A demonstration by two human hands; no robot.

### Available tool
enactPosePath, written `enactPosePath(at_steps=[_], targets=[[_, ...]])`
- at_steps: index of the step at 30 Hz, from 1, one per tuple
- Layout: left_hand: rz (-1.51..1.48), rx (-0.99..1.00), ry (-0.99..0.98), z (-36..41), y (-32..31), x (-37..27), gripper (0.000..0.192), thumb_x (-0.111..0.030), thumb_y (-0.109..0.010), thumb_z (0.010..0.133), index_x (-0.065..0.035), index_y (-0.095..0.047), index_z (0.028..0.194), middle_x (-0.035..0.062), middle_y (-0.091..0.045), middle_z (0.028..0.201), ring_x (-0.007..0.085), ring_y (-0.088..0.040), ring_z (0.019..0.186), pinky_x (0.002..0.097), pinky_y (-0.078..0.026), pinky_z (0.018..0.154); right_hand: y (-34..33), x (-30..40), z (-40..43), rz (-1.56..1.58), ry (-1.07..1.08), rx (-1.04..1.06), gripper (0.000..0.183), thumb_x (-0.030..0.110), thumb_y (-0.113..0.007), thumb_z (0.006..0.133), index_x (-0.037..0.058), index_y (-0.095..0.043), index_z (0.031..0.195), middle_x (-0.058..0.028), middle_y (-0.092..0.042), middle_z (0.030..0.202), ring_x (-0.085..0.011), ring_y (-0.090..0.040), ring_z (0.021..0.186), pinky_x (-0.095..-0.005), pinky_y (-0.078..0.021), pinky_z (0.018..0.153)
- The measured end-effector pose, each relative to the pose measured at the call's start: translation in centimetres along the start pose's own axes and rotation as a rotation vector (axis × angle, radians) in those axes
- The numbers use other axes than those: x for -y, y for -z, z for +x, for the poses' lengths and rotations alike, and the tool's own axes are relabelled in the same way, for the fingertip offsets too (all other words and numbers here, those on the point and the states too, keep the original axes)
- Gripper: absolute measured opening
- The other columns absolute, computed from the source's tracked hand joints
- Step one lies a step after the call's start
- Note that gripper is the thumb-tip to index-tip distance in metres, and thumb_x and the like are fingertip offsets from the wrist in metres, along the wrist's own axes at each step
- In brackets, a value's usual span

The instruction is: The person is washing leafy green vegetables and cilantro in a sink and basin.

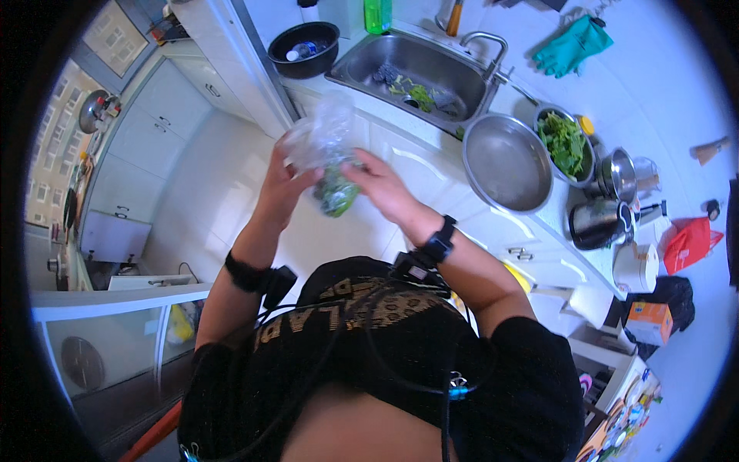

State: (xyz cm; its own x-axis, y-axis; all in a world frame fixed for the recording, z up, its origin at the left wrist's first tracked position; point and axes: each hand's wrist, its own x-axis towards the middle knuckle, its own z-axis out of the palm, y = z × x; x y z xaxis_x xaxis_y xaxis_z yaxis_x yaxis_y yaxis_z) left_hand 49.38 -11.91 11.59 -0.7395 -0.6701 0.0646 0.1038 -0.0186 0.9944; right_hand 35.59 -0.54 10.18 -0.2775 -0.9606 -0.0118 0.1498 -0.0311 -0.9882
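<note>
A clear plastic bag point(330, 124) with green vegetables point(336, 193) in its lower end is held between my two hands, above the floor in front of the counter. My left hand point(287, 173) grips the bag's loose upper part from the left. On the other side, my right hand point(375, 179) has its thumb and fingers around the bag just above the greens. Leafy scraps point(421, 95) lie in the steel sink point(375, 55). To the right of it stand a wide metal basin point(508, 161) and a bowl of leafy greens point(563, 144).
A black basin point(304, 49) with a plastic bottle in it stands left of the sink, beside a door frame. Farther right on the counter are an electric kettle point(600, 222) and a white lidded container point(635, 268). Green rubber gloves point(571, 47) hang on the wall.
</note>
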Motion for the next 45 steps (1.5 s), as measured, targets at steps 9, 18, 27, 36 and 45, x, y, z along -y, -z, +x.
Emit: enactPosePath(at_steps=[9, 18, 27, 36, 45], targets=[[-0.199, 0.142, 0.099, 13.6, -3.2, 1.8, 0.016, 0.001, -0.047, 0.078, -0.0023, -0.051, 0.093, 0.0043, -0.053, 0.085, 0.0119, -0.051, 0.076, 0.0235, -0.041, 0.067, 9.2, 0.1, 3.0, 0.481, -0.080, -0.453, 0.026, 0.016, -0.040, 0.088, 0.0084, -0.048, 0.111, -0.0033, -0.056, 0.094, -0.0096, -0.054, 0.075, -0.0222, -0.0452, 0.062], [-0.706, 0.027, 0.169, 28.2, -1.6, 2.5, 0.010, -0.004, -0.048, 0.081, -0.0068, -0.049, 0.091, 0.0081, -0.054, 0.095, 0.0176, -0.052, 0.089, 0.0345, -0.041, 0.078, 15.8, 1.7, 10.9, 0.642, 0.094, -0.639, 0.027, 0.019, -0.035, 0.091, 0.0066, -0.046, 0.112, -0.0063, -0.054, 0.104, -0.0168, -0.053, 0.092, -0.0307, -0.0437, 0.080], [-0.127, 0.319, -0.414, 38.4, -4.9, -0.1, 0.015, -0.012, -0.046, 0.086, -0.0040, -0.050, 0.098, 0.0064, -0.055, 0.095, 0.0149, -0.051, 0.088, 0.0271, -0.038, 0.082, 20.9, 2.5, 16.6, 0.570, 0.231, -0.755, 0.030, 0.018, -0.033, 0.091, 0.0019, -0.044, 0.114, -0.0079, -0.052, 0.107, -0.0170, -0.051, 0.097, -0.0300, -0.0402, 0.085], [0.434, 0.808, -0.592, 41.9, -10.6, -0.6, 0.009, -0.004, -0.060, 0.066, -0.0014, -0.055, 0.073, 0.0091, -0.053, 0.075, 0.0213, -0.053, 0.071, 0.0288, -0.042, 0.066, 24.0, 1.5, 16.5, 0.494, 0.289, -1.027, 0.026, 0.021, -0.039, 0.091, 0.0022, -0.049, 0.105, -0.0050, -0.056, 0.094, -0.0134, -0.054, 0.085, -0.0270, -0.0435, 0.077], [-0.099, 0.922, -0.018, 41.7, -14.6, -3.8, 0.009, -0.007, -0.051, 0.081, -0.0022, -0.053, 0.088, 0.0010, -0.053, 0.073, 0.0060, -0.047, 0.065, 0.0179, -0.037, 0.060, 25.1, 0.2, 13.4, 0.573, 0.241, -1.057, 0.024, 0.022, -0.042, 0.089, 0.0033, -0.053, 0.100, -0.0025, -0.058, 0.089, -0.0102, -0.055, 0.077, -0.0257, -0.0455, 0.070]])
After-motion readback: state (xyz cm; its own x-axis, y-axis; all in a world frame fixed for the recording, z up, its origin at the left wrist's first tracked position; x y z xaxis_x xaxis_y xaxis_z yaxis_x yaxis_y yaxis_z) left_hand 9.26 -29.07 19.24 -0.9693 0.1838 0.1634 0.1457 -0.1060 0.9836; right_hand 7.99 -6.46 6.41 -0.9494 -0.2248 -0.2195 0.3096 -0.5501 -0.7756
